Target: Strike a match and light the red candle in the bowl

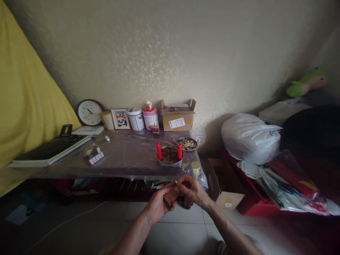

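Note:
My left hand (159, 202) is closed around a small brown matchbox (171, 197), held tilted in front of the table's edge. The fingers of my right hand (191, 189) are pinched together at the box's upper end, where something pale shows. What they grip is too small to make out. Beyond my hands, on the table, stands an oval tin (170, 163) of dark brown bits with two upright red candle-like sticks (159, 150) in it. Behind it on the right is a round dish (186, 150) of pale, thin sticks like matchsticks.
A wrapped pack of small boxes (95, 157) lies on the table's left. Along the wall stand a clock (90, 112), a picture frame (121, 119), tubs (136, 119) and an open carton (178, 122). Another carton (230, 200) sits on the floor, beside bags (251, 138).

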Tool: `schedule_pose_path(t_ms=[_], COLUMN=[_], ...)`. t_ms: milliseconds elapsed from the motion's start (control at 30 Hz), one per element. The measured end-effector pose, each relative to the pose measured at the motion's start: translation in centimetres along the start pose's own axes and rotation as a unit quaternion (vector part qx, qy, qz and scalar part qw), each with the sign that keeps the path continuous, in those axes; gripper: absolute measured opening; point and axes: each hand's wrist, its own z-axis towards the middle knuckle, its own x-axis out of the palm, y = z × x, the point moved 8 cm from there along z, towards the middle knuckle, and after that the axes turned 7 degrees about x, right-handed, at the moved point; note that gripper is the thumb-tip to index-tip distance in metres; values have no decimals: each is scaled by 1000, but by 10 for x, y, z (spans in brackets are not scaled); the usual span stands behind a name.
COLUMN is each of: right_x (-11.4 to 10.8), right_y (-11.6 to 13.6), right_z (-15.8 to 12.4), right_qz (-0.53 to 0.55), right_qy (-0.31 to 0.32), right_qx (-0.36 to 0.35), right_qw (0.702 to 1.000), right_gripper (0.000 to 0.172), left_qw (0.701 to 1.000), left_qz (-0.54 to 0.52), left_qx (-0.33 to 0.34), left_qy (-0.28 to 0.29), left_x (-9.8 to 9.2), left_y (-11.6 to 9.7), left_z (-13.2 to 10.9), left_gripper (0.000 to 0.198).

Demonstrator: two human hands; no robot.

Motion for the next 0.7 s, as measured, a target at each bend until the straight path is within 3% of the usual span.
schedule_pose_path(t_ms=[133,300,700], right_x=[-2,-2,-2], right_y=[-1,-4,1], right_z=[2,1,-3], right_qz=[105,267,256], right_qy=[22,41,22], right_qx=[39,84,111], right_qw=[993,959,960], right_gripper=[28,27,28], left_qw=[1000,998,990], left_qz=[-1,4,62], left_qx=[20,59,123], left_qy=[8,1,-23], left_x=[4,5,7], left_y=[-8,-19,-38], left_z=[-3,-6,-15], left_gripper=[38,38,34])
